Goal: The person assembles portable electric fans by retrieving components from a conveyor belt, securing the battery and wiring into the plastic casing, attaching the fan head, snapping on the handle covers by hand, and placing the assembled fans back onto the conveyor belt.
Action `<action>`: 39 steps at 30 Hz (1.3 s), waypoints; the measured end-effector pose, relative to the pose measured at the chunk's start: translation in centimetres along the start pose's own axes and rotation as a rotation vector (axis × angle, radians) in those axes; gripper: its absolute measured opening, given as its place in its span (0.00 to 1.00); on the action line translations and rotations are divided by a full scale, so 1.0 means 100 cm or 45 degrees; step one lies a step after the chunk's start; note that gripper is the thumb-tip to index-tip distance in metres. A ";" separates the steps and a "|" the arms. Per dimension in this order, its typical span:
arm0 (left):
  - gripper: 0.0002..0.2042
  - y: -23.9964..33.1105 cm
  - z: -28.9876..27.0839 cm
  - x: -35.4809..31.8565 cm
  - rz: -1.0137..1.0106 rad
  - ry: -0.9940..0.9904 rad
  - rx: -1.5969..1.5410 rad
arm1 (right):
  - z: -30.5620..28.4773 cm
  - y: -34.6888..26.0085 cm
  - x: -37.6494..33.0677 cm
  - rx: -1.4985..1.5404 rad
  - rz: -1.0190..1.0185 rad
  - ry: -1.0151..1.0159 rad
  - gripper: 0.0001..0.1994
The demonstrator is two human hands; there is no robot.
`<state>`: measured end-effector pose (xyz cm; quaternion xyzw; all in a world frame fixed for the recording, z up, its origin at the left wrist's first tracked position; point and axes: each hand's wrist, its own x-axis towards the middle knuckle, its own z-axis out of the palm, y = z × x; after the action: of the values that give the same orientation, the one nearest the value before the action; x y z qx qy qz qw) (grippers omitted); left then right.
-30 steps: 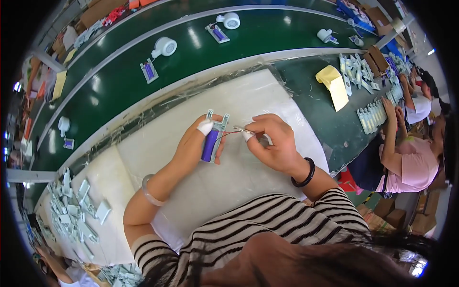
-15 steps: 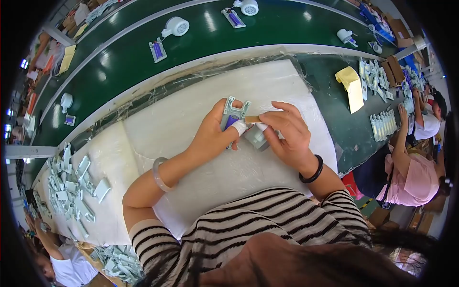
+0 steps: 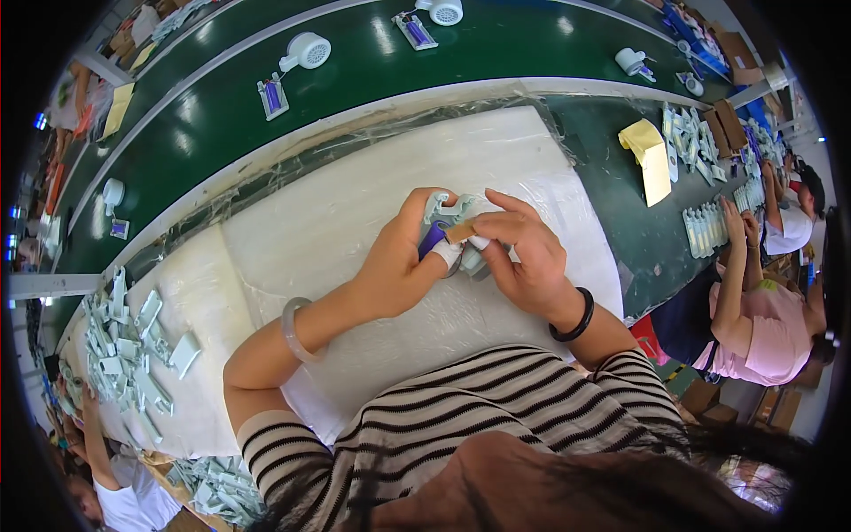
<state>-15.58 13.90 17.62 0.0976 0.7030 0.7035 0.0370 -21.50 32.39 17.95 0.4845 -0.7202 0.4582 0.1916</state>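
My left hand (image 3: 405,244) is wrapped round a pale green plastic fan-handle housing (image 3: 449,207) above the white padded sheet. A purple cylindrical battery (image 3: 433,238) lies in that housing, partly covered by my thumb. Between the fingers of my right hand (image 3: 530,255) is a small tan rectangular piece (image 3: 460,232), pressed against the housing next to the battery. Behind my right fingers shows a greyish round part (image 3: 472,261), mostly hidden. White wraps cover some of my fingertips, and they meet over the work.
A green conveyor belt (image 3: 372,71) carries fan units (image 3: 308,51) beyond the padded sheet (image 3: 355,341). Loose pale green housings (image 3: 124,355) pile up at the left. Yellow paper (image 3: 648,160) and a row of handle parts (image 3: 705,232) lie right. Co-workers sit on both sides.
The housing has tilted in my left hand, and the tan piece has turned and come closer to the battery. Fan units on the belt have shifted left. A co-worker's arm at lower left has moved.
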 end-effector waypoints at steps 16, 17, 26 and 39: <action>0.19 0.004 0.004 -0.003 0.092 -0.012 0.144 | -0.001 -0.002 0.001 -0.002 0.015 -0.060 0.16; 0.19 0.005 0.004 -0.003 0.086 -0.014 0.136 | -0.001 -0.002 0.001 0.000 0.021 -0.063 0.16; 0.21 0.002 0.005 -0.002 0.152 0.023 0.208 | 0.004 0.002 0.001 -0.029 -0.013 0.003 0.15; 0.21 0.002 0.005 -0.005 0.151 0.004 0.228 | 0.007 0.002 0.001 -0.047 -0.011 -0.008 0.15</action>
<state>-14.98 14.29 17.80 0.1409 0.7560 0.6391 -0.0147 -21.63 31.75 17.52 0.4855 -0.7269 0.4425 0.2002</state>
